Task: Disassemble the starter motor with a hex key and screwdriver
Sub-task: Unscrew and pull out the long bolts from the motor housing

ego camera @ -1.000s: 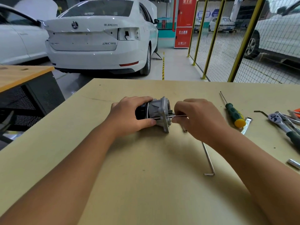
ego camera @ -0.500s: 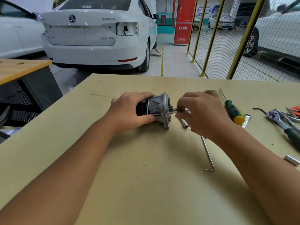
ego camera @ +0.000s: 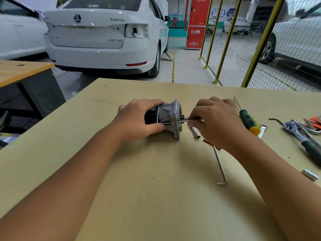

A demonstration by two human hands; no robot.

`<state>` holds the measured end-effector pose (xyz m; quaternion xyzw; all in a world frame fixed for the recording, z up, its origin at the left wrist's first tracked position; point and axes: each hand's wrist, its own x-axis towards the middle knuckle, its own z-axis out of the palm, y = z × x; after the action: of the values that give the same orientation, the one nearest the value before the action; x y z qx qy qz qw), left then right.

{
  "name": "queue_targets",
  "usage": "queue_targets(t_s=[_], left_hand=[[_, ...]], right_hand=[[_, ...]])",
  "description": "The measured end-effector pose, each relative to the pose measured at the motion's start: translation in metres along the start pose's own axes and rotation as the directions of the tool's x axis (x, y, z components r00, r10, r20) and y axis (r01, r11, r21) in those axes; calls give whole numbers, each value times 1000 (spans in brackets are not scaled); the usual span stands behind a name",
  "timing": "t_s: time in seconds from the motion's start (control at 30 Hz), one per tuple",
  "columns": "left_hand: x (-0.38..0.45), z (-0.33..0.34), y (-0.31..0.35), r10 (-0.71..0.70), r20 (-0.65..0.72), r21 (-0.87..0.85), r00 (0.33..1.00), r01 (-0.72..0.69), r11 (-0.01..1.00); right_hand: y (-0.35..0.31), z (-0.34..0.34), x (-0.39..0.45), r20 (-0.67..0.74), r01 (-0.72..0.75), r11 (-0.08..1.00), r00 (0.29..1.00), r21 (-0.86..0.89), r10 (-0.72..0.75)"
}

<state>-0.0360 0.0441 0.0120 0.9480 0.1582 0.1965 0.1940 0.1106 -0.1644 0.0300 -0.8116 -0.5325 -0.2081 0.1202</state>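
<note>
The starter motor, with a black body and a grey aluminium end flange, lies on its side on the table. My left hand grips its black body from above. Just right of the flange, my right hand pinches a thin long bolt that sticks out through the flange. A long L-shaped hex key lies on the table, partly under my right forearm. The green screwdriver with a yellow cap lies to the right of my right hand.
A small metal sleeve lies beside the flange. A ratchet and other tools lie at the right edge, with a loose socket nearer me. Beyond the table are a white car and a yellow mesh fence.
My right hand has shifted slightly right, away from the flange, still pinching the thin bolt. The small metal sleeve has come into view beneath it. My left hand keeps its grip.
</note>
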Motion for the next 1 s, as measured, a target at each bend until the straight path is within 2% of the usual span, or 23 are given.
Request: queue_targets(t_s=[0.07, 0.2, 0.3, 0.47, 0.53, 0.67, 0.7, 0.83, 1.0], left_hand=[[0, 0, 0, -6, 0, -2, 1000, 6, 1000], [-1, -1, 1, -5, 1, -7, 1000, 5, 1000], [-1, -1, 2, -4, -9, -21, 1000, 4, 1000], [-1, -1, 3, -8, -14, -29, 1000, 7, 1000], [-2, -1, 4, -14, -18, -28, 1000, 13, 1000], [-1, -1, 5, -10, -11, -15, 1000, 10, 1000], [-1, -1, 5, -10, -7, -14, 1000, 10, 1000], [-4, -2, 4, -12, -6, -37, 1000, 12, 999], [-4, -3, 4, -10, 3, -53, 1000, 10, 999]], right_hand=[[-2, -2, 1, 22, -16, 1000, 1000, 1, 16], [0, -2, 4, 91, -24, 980, 996, 199, 6], [3, 0, 3, 44, 25, 959, 998, 283, -39], [4, 3, 3, 38, 29, 970, 999, 240, -39], [3, 4, 3, 61, 12, 987, 998, 158, -22], [0, 2, 1, 19, -11, 1000, 1000, -2, 11], [0, 1, 1, 30, -20, 1000, 999, 14, 19], [2, 0, -1, 96, -27, 958, 995, 286, -1], [8, 4, 0, 85, -36, 956, 996, 290, 12]])
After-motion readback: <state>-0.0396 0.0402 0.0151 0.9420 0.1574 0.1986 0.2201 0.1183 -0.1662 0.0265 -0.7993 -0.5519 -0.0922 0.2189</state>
